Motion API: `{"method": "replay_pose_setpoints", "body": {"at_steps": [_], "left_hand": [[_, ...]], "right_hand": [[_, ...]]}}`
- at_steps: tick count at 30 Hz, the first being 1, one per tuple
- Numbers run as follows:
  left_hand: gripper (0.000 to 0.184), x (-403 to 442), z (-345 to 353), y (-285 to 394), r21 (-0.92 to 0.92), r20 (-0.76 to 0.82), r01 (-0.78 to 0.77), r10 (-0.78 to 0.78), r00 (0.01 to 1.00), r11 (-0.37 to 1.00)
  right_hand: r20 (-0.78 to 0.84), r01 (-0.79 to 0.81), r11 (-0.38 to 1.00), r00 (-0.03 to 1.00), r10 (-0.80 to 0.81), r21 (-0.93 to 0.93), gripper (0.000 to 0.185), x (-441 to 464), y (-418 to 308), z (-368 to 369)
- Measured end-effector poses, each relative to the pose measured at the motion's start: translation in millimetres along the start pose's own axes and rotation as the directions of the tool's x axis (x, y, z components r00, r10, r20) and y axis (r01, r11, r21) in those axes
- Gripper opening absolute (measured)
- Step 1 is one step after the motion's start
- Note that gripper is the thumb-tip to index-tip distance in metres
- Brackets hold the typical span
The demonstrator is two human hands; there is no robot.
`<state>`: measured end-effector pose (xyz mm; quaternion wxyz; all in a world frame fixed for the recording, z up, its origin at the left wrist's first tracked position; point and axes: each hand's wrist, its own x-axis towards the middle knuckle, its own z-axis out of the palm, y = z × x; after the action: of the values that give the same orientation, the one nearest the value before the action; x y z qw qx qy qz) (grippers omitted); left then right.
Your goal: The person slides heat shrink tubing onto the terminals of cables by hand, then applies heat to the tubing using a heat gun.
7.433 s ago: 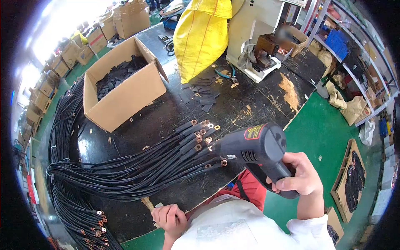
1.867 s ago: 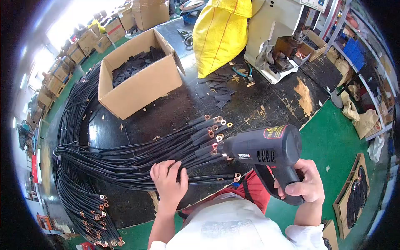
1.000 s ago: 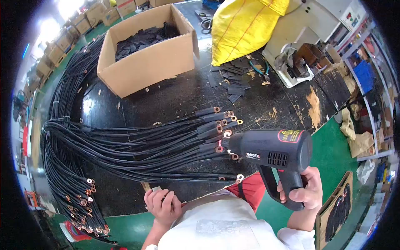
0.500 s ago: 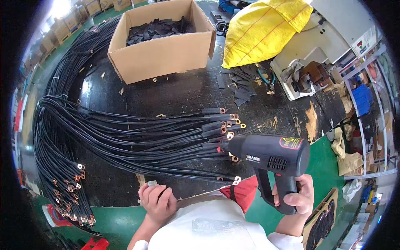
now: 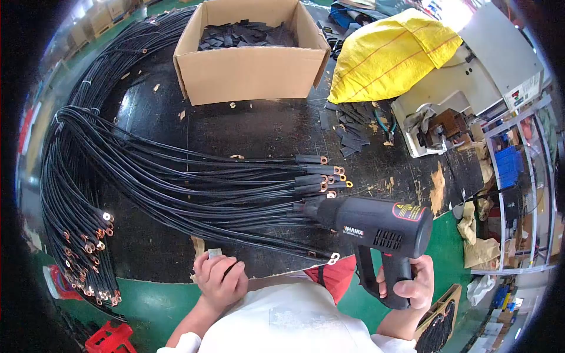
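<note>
By the tabletop [image 5: 247, 126] edge, the left hand [image 5: 220, 279] is curled, contents unclear; the black heat gun [image 5: 382, 226], clenched by the right hand [image 5: 412, 285], has been shifted farther over black cables [image 5: 194, 203].

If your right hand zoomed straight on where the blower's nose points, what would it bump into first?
Probably the black cables: the heat gun in the right hand has its nozzle at their sleeved ends. Whether it touches them or hovers just above is unclear.

Sack yellow [image 5: 391, 56], red-striped; cables black [image 5: 176, 194]; box tan [image 5: 250, 76]; floor green [image 5: 159, 297].
</note>
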<state>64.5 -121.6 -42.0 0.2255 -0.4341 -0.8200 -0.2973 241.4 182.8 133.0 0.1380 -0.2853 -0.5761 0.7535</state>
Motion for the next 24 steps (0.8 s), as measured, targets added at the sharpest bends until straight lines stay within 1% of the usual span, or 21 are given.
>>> {"method": "replay_pose_setpoints", "body": {"at_steps": [3, 9, 12, 15, 16, 19, 22, 24], "left_hand": [[0.034, 1.2, -1.0, 0.7, -0.006, 0.004, -0.001, 0.001, 1.0, 1.0], [0.036, -0.2, -0.8, 0.6, -0.014, -0.004, 0.01, -0.01, 1.0, 1.0], [0.035, -0.1, -1.5, 0.4, -0.011, 0.002, 0.005, -0.005, 1.0, 1.0], [0.032, -1.3, -1.9, -1.1, 0.0, 0.012, -0.006, 0.006, 1.0, 1.0], [0.032, -1.6, -1.5, -1.2, -0.001, 0.01, -0.006, 0.006, 1.0, 1.0], [0.033, -3.2, -0.4, -2.2, -0.002, -0.002, -0.005, 0.005, 1.0, 1.0], [0.033, -4.0, -0.5, -2.1, -0.006, -0.01, 0.002, -0.002, 1.0, 1.0], [0.033, -3.9, -0.5, -1.8, -0.007, -0.012, 0.004, -0.004, 1.0, 1.0]], "right_hand": [[0.037, -0.03, 1.0, 0.999, 0.03, -0.003, 0.052, -0.5, 0.6, 0.1], [-0.013, 0.016, 1.0, 1.0, -0.016, -0.022, 0.053, 2.4, -0.3, 0.6], [-0.003, 0.003, 1.0, 1.0, -0.003, -0.03, 0.052, 2.6, -4.2, 6.0], [0.012, 0.011, 0.999, 1.0, -0.01, -0.03, 0.062, 1.0, 5.4, 3.7], [0.019, 0.001, 1.0, 1.0, -0.001, -0.027, 0.061, 1.3, 4.0, 6.6], [0.073, -0.005, 1.0, 0.997, 0.006, -0.012, 0.051, 2.2, -0.8, 8.3], [-0.021, 0.014, 1.0, 1.0, -0.015, -0.021, 0.051, 3.3, -3.4, 12.6], [-0.041, 0.027, 0.998, 0.999, -0.029, -0.053, 0.052, 3.9, -3.8, 10.9]]}}
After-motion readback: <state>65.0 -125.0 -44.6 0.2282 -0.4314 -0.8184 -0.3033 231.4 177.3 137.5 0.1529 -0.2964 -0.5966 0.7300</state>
